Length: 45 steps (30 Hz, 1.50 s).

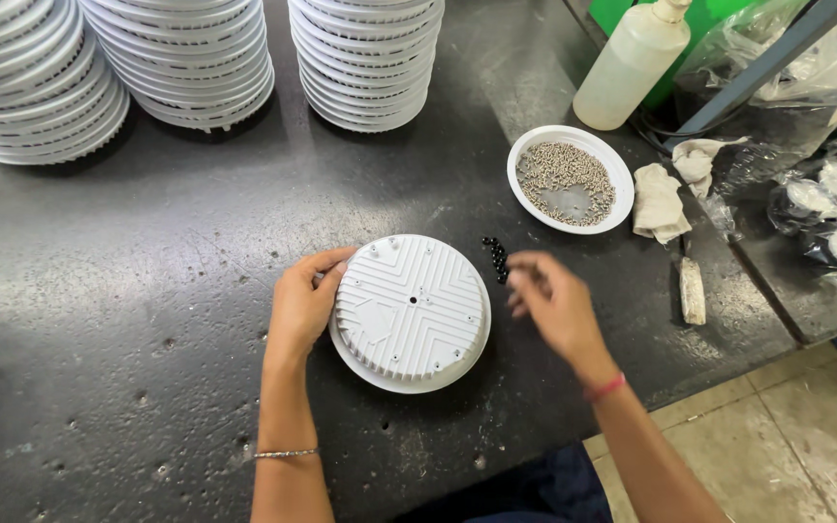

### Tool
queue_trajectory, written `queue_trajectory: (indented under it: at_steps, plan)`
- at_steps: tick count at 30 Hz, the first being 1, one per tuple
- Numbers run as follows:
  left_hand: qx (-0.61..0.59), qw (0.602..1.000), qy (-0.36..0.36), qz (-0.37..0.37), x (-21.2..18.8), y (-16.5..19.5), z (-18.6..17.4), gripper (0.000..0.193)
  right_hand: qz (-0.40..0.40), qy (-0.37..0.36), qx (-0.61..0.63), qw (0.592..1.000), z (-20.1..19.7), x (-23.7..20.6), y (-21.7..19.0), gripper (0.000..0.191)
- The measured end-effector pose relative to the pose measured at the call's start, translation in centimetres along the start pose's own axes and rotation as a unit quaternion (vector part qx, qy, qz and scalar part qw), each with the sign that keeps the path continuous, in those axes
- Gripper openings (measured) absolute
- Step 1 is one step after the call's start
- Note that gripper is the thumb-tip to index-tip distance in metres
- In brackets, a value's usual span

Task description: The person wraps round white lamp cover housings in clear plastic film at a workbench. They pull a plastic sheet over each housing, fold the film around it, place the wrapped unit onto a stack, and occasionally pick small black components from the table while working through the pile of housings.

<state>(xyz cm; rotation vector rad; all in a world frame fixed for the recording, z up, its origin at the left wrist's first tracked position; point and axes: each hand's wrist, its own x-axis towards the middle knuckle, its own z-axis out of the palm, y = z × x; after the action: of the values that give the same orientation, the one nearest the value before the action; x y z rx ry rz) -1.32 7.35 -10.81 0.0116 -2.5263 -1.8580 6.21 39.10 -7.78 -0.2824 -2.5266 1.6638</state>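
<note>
A round white ribbed housing lies face down on the dark worktable in front of me. My left hand grips its left rim, thumb on the upper edge. My right hand hovers just right of the housing, fingers curled and pinched together; whether it holds anything I cannot see. A small cluster of black parts lies on the table between the housing and my right fingertips.
Three tall stacks of white housings stand along the back. A white dish of small grey screws sits at the right, with a plastic bottle, crumpled rags and bagged parts beyond. The table edge runs at the right.
</note>
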Motion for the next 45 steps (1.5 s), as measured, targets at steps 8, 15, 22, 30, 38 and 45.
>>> queue_trajectory:
  at_steps: [8, 15, 22, 30, 38, 45]
  plan:
    - [-0.009, 1.000, -0.001, 0.007, -0.2, 0.7, 0.0, 0.026, -0.242, 0.096, -0.339, 0.904, 2.2, 5.7, -0.8, 0.014]
    - [0.006, 1.000, -0.003, -0.030, -0.5, 1.5, -0.2, 0.026, -0.225, 0.084, -0.386, 0.891, 2.4, 6.9, 0.2, 0.009]
    - [0.004, 1.000, 0.006, 0.006, -0.4, 0.8, -0.1, 0.023, -0.136, 0.021, -0.259, 0.956, 1.9, 6.2, -3.1, 0.013]
    - [0.012, 0.998, 0.022, 0.055, -0.1, -0.4, 0.2, 0.022, -0.226, -0.103, -0.139, 0.959, 5.2, -0.7, -8.2, 0.016]
    - [0.019, 0.999, 0.020, 0.040, -0.1, -0.3, 0.2, 0.022, -0.272, -0.123, -0.217, 0.930, 6.7, -0.8, -9.7, 0.014]
    - [0.015, 0.998, 0.023, 0.052, -0.2, -0.3, 0.1, 0.022, -0.272, -0.125, -0.228, 0.926, 6.9, -0.8, -9.3, 0.012]
